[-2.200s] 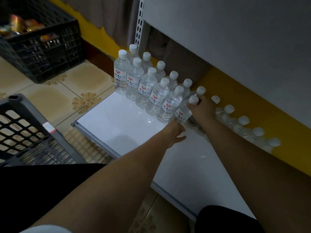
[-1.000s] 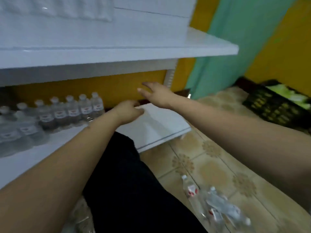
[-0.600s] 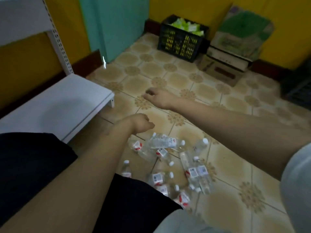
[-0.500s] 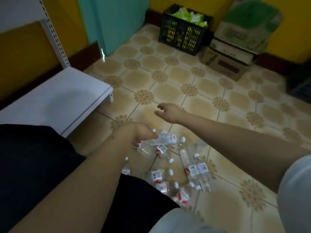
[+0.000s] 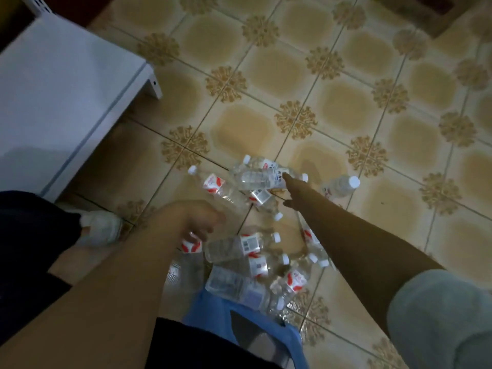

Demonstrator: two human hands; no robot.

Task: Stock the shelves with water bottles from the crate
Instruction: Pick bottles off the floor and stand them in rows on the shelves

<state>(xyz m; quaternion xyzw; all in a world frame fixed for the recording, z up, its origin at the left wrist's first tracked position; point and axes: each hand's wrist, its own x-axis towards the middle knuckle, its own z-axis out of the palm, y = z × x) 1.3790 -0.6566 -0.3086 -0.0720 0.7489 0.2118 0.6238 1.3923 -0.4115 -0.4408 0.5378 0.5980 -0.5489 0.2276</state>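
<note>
- Head view: a heap of water bottles lies scattered on its sides on the patterned tile floor, all clear with white caps and red-and-white labels.
- The left hand hovers over the near-left edge of the heap with fingers loosely curled and holding nothing; a labelled bottle lies just beneath it.
- The right hand reaches to the far end of the heap, at a bottle lying crosswise; how its fingers lie cannot be told.
- One bottle lies alone, just right of the heap.
- The white shelf stands left of the heap, apart from it.
</note>
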